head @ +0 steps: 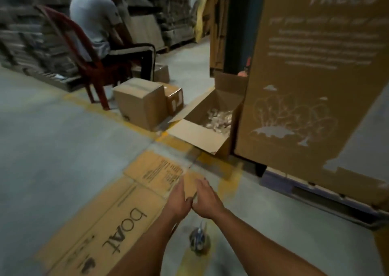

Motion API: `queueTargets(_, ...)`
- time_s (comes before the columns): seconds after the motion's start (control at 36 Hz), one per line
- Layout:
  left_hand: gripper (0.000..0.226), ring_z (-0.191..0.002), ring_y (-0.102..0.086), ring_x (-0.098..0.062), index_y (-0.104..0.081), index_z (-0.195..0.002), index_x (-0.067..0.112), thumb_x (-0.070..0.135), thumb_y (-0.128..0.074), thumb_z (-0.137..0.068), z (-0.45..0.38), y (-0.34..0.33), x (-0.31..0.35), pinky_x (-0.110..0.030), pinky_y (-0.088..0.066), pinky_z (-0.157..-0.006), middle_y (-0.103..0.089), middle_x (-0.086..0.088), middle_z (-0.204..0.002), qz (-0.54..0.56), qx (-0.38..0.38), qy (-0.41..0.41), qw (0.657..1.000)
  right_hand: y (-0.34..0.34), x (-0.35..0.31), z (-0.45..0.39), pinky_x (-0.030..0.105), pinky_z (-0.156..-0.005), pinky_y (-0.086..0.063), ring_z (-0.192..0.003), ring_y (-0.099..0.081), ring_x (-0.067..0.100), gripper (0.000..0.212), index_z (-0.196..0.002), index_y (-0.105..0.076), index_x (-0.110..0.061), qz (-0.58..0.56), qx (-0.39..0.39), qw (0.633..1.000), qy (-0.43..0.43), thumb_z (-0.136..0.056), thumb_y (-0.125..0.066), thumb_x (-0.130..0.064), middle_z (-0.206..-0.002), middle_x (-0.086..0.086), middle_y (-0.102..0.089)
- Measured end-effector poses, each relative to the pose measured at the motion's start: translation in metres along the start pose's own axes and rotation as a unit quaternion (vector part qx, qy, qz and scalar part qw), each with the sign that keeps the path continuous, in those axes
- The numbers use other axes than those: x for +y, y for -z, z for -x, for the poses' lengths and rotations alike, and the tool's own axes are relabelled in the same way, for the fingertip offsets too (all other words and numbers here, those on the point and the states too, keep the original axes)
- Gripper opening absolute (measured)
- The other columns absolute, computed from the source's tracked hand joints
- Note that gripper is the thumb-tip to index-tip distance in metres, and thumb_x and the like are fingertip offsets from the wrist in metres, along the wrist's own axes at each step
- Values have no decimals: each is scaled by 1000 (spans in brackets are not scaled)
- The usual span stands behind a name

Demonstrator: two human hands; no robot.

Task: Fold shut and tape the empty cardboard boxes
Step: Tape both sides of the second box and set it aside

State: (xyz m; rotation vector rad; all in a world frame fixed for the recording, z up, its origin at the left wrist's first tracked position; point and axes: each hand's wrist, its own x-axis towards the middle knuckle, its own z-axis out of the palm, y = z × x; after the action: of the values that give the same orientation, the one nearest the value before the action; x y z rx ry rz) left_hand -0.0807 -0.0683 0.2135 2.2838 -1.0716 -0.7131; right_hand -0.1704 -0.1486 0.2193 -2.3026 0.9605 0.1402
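A flattened cardboard box [117, 219] printed with "boat" lies on the concrete floor in front of me. Both my arms reach down to its far right flap [189, 188]. My left hand [179, 199] grips the flap's left side and my right hand [207, 201] its right side, thumbs nearly touching. Motion blur hides the fingertips. A roll of tape [199, 242] lies on the floor between my forearms, just right of the box. An open cardboard box [202, 136] holding pale packing scraps stands further ahead.
Two closed boxes [141, 104] stand beside a red plastic chair [90, 69] where a person [99, 21] sits facing away. A tall printed carton [315, 75] on a pallet fills the right. Stacks of flat cardboard [27, 33] line the back wall.
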Motion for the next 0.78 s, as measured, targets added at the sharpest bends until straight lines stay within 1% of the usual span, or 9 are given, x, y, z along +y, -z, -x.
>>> queueTargets(0.08,63,-136,-40,-29,-30,-148,5,11,-57,-91,-14,-5,-42,-29,-34,-105,-42,-15,-148,20,42,110,993,-40,2,-34,39,-114,-29,-144,-24,26,81,-155,-12,-19,-29,-41,998,-25,-91,-61,-24,-160,2,-13)
queueTargets(0.17,50,-128,-49,-28,-45,-139,7,9,-52,-89,-36,-20,-78,-31,-39,-102,-54,-15,-138,12,34,146,989,-82,7,-66,39,-113,-31,-143,-26,28,75,-154,-15,-17,-63,-67,995,-45,-92,-57,-22,-159,5,-18)
queueTargets(0.25,49,-123,-52,-23,-51,-136,10,8,-52,-87,-55,-40,-107,-25,-40,-97,-56,-10,-136,-24,-24,152,988,-127,16,-95,39,-105,-39,-138,-33,31,69,-152,-20,-13,-109,-95,987,-72,-94,-56,-19,-153,11,-30)
queueTargets(0.33,47,-119,-55,-20,-53,-133,8,2,-52,-86,-74,-60,-129,-13,-36,-81,-58,-11,-133,-25,-54,176,983,-169,29,-116,38,-93,-45,-123,-49,33,57,-147,-29,-6,-155,-125,973,-114,-94,-49,-12,-139,19,-45)
queueTargets(0.42,43,-121,-54,-19,-55,-130,8,2,-49,-88,-95,-81,-149,-7,-31,-79,-58,-10,-134,-16,-70,187,980,-207,46,-131,32,-80,-43,-105,-54,26,32,-125,-44,-6,-170,-147,964,-144,-94,-49,-14,-125,15,-53)
queueTargets(0.5,40,-122,-54,-22,-58,-127,10,5,-50,-88,-105,-98,-173,-18,-39,-91,-57,-10,-133,-17,-95,198,976,-235,60,-147,28,-72,-43,-103,-53,24,39,-131,-44,-6,-165,-175,957,-160,-95,-53,-18,-129,15,-55)
queueTargets(0.64,32,-109,-60,-25,-61,-119,12,15,-58,-87,-93,-126,-220,-24,-43,-80,-63,-12,-119,-55,-117,231,964,-280,64,-168,31,-79,-45,-113,-55,28,49,-140,-40,-5,-252,-209,920,-215,-94,-51,-15,-130,16,-53)
queueTargets(0.72,17,-105,-59,-29,-57,-99,16,11,-54,-84,-77,-139,-237,-39,-51,-84,-63,-11,-110,-90,-136,217,962,-303,57,-165,25,-57,-40,-79,-55,21,27,-119,-50,-1,-334,-231,873,-272,-96,-45,-13,-96,14,-57)
queueTargets(0.78,14,-103,-57,-30,-49,-95,18,12,-54,-83,-69,-142,-245,-43,-51,-83,-61,-12,-109,-104,-143,219,960,-314,49,-162,28,-59,-44,-76,-56,21,17,-107,-51,-3,-378,-239,844,-296,-96,-42,-12,-91,13,-56)
